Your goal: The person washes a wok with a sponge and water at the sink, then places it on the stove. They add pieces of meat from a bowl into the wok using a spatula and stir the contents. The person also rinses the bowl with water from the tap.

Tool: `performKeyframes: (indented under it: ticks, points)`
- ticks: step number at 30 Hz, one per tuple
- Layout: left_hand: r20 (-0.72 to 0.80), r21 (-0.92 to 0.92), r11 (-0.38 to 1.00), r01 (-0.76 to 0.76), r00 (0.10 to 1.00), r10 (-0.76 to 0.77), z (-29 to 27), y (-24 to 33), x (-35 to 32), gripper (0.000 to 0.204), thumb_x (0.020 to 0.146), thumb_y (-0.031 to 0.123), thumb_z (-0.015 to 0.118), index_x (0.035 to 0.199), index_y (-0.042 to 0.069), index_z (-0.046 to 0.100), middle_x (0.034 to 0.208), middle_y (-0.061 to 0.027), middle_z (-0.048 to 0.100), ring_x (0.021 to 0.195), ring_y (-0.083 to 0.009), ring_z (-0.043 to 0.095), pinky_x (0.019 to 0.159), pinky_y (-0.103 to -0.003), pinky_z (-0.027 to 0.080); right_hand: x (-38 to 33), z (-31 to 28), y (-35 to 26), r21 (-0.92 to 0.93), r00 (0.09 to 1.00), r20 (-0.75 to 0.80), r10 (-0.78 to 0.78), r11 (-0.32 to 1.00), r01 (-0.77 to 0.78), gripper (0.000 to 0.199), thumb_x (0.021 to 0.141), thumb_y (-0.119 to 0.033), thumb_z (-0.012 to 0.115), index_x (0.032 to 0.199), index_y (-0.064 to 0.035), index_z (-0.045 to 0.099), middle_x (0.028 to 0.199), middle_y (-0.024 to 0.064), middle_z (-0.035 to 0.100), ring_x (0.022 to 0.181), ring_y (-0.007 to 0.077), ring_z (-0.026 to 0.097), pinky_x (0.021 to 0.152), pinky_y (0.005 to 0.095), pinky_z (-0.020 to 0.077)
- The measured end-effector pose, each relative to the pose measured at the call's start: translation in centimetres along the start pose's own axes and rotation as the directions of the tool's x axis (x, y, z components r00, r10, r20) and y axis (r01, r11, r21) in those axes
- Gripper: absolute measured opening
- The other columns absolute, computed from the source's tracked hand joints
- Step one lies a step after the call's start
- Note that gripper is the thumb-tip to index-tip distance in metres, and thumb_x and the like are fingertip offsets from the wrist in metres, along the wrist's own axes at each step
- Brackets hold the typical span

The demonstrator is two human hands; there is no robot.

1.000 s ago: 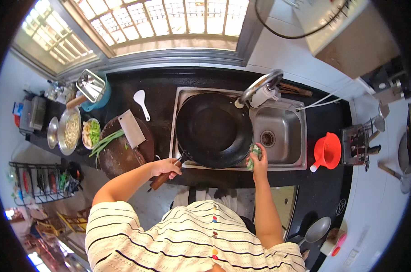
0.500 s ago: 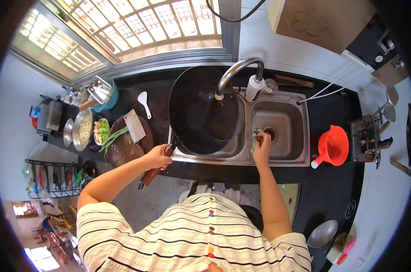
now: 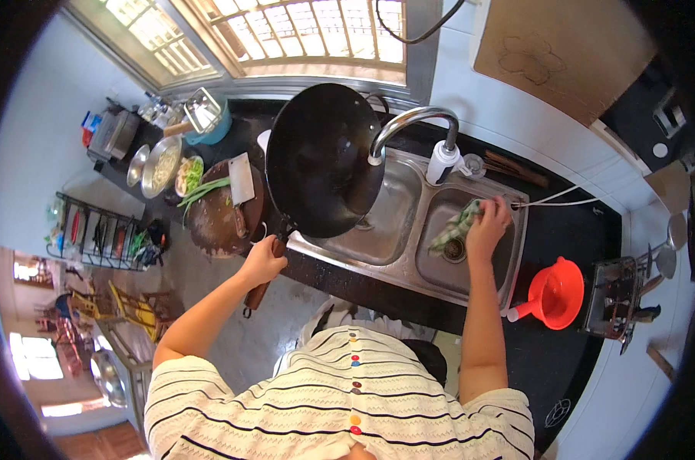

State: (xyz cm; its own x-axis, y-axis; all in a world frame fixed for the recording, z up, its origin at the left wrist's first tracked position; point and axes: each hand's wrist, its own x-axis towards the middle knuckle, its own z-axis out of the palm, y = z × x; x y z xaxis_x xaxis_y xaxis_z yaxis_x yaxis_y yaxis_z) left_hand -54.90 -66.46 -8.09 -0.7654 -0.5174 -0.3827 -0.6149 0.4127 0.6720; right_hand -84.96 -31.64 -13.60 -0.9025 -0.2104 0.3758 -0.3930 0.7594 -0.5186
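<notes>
A black wok is tilted up over the left sink basin, its wooden handle gripped by my left hand. Over the right basin, my right hand is closed on a green and white checked cloth, which hangs down near the drain. The curved metal faucet reaches over between the wok and the right basin, its spout close to the wok's right edge.
Left of the wok lies a round cutting board with a cleaver and green onions. Bowls of cut food stand farther left. A red dipper sits on the counter right of the sink, beside a utensil rack.
The wok has shifted left and tilted up, uncovering more of the left basin. My right hand has risen to the far side of the right basin, with the cloth now showing more.
</notes>
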Motion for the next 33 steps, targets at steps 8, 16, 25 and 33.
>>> performKeyframes:
  ticks: [8,16,25,33]
  points:
    - [-0.106,-0.150,0.986,0.068,0.991,-0.085,2.9,-0.8,-2.4,0.024,0.071,0.011,0.063,0.087,-0.003,0.051,0.070,-0.0153,0.058,0.060,-0.0270,0.061,0.055,-0.039,0.048,2.9,0.9,-2.6,0.200,0.938,0.286,0.195,0.945,-0.258,0.022,0.094,-0.004,0.052,0.114,-0.0034,0.044,0.105,0.0218,0.060,0.099,0.0404,0.060,0.082,0.0419,0.0461]
    - [-0.278,0.129,0.991,0.023,0.960,0.015,5.2,-1.5,-3.7,0.026,0.072,0.011,0.063,0.092,-0.002,0.052,0.085,-0.0244,0.062,0.083,-0.0427,0.062,0.074,-0.048,0.049,-0.7,3.8,-6.6,0.399,0.979,0.206,0.007,0.913,-0.091,0.025,0.098,-0.011,0.049,0.120,-0.0014,0.045,0.105,0.0206,0.061,0.098,0.0361,0.061,0.084,0.0392,0.0458]
    - [-0.386,0.198,0.980,0.026,0.921,0.054,5.1,-5.4,-5.3,0.027,0.075,0.007,0.063,0.095,0.001,0.047,0.086,-0.0242,0.060,0.083,-0.0440,0.060,0.072,-0.049,0.049,-5.2,9.4,-10.0,0.626,0.931,0.353,0.092,0.717,-0.308,0.034,0.099,-0.014,0.048,0.132,-0.0061,0.052,0.099,0.0056,0.061,0.085,0.0125,0.057,0.076,0.0264,0.0467]
    - [-0.290,-0.033,0.995,-0.093,0.954,0.079,2.7,-7.9,-11.8,0.024,0.073,0.007,0.064,0.089,0.001,0.047,0.080,-0.0226,0.059,0.078,-0.0429,0.059,0.068,-0.048,0.047,-11.8,8.7,-25.0,0.785,0.514,0.547,-0.661,0.618,-0.042,0.039,0.094,-0.020,0.051,0.131,-0.0123,0.057,0.143,0.0182,0.044,0.133,0.0320,0.039,0.107,0.0412,0.0347]
